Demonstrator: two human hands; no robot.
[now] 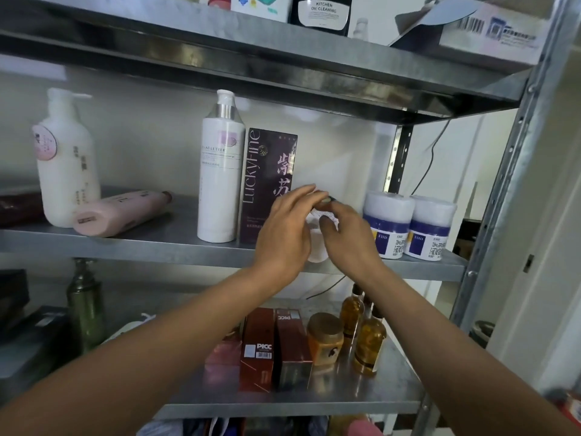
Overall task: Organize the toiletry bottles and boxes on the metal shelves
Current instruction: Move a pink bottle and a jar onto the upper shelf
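Both my hands meet on a small white bottle (317, 243) with a dark cap, standing on the middle metal shelf (188, 250). My left hand (284, 231) wraps its left side and my right hand (347, 234) its right, hiding most of it. Just left stand a dark purple LuckyFine box (262, 171) and a tall white pump bottle (220, 174). Two white tubs with blue labels (408, 228) stand to the right.
At the shelf's left, a large white pump bottle (66, 162) stands behind a pink bottle (121, 212) lying on its side. The lower shelf holds red-brown PICC boxes (273, 350), an amber jar (325, 338), amber bottles (369, 341) and a green bottle (85, 306).
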